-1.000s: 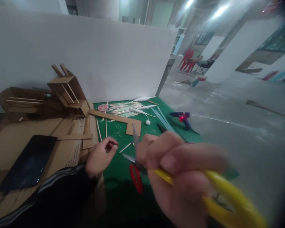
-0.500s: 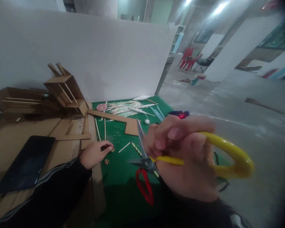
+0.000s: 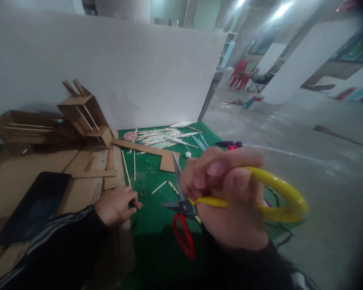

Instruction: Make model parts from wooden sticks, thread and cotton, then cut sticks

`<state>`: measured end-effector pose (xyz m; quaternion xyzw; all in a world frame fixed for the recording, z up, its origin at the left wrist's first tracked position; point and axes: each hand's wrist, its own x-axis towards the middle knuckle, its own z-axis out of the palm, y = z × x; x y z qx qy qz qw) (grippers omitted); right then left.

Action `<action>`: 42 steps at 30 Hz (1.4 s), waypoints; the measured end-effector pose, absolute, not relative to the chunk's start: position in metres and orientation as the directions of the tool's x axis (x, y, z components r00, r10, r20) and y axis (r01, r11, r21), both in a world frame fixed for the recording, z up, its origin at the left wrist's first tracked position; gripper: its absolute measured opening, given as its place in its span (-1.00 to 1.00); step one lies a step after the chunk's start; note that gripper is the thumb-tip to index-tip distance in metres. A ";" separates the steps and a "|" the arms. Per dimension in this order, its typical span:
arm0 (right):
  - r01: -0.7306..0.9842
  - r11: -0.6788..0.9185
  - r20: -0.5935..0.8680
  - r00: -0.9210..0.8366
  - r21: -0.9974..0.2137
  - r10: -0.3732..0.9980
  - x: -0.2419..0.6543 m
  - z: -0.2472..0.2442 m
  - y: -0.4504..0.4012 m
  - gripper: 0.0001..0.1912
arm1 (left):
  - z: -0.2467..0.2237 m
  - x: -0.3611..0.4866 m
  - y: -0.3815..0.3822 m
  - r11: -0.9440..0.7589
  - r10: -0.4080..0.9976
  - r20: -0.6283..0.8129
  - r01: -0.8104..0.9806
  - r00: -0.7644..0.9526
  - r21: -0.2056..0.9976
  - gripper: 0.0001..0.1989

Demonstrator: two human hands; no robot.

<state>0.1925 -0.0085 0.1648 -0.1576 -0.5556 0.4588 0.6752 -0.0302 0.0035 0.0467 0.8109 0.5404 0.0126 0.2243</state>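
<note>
Low at the green tabletop's left side, my left hand [image 3: 116, 205] has its fingers curled. Its thumb and fingertip pinch a small round cardboard piece [image 3: 139, 205]. A second small round piece [image 3: 142, 194] lies just beyond it. Raised close to the camera, my right hand [image 3: 226, 197] is closed around the yellow handle of a pair of scissors [image 3: 183, 206], whose blades are spread apart. Below the blades shows a red handle loop [image 3: 184, 237]; whether it belongs to the same scissors I cannot tell. Near the blades lie a short stick [image 3: 159, 187] and a patterned thin rod [image 3: 172, 187].
A cardboard strip [image 3: 169, 161] crosses the green table [image 3: 157, 225]. Behind it lie several wooden sticks [image 3: 157, 137], a tape roll [image 3: 130, 136] and glue sticks [image 3: 196, 141]. Left are a dark tablet [image 3: 33, 205] and a cardboard structure [image 3: 81, 112]. A white panel [image 3: 157, 76] stands behind.
My left hand has drawn back from the farther round piece to the nearer one. My right hand keeps the scissors and has shifted slightly left.
</note>
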 end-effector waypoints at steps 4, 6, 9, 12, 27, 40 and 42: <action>-0.444 0.542 0.618 -0.035 -0.713 0.785 0.191 0.163 -0.007 -0.88 | 0.044 -0.026 0.003 -0.308 0.892 -0.205 0.874 0.403 0.376 -0.74; -0.443 0.546 0.618 -0.023 -0.711 0.785 0.190 0.163 -0.007 -0.87 | 0.042 -0.024 0.003 -0.315 0.895 -0.187 0.870 0.405 0.379 -0.76; -0.437 0.545 0.609 -0.008 -0.716 0.793 0.189 0.163 -0.008 -0.85 | 0.037 -0.019 0.002 -0.352 0.886 -0.154 0.850 0.438 0.393 -0.88; -0.441 0.519 0.582 -0.011 -0.732 0.813 0.185 0.160 -0.008 -0.82 | 0.030 -0.009 -0.001 -0.414 0.855 -0.118 0.802 0.505 0.429 -0.89; -0.545 0.287 0.436 -0.163 -0.788 0.885 0.148 0.099 0.032 -0.79 | 0.008 -0.004 -0.010 -0.545 0.799 0.101 0.643 0.592 0.538 -0.80; -0.511 0.331 0.463 -0.152 -0.793 0.873 0.146 0.100 0.033 -0.77 | 0.011 0.000 -0.007 -0.515 0.808 0.065 0.648 0.586 0.561 -0.87; -0.492 0.343 0.471 -0.162 -0.800 0.867 0.146 0.098 0.033 -0.78 | 0.010 -0.001 -0.007 -0.512 0.805 0.049 0.652 0.591 0.559 -0.87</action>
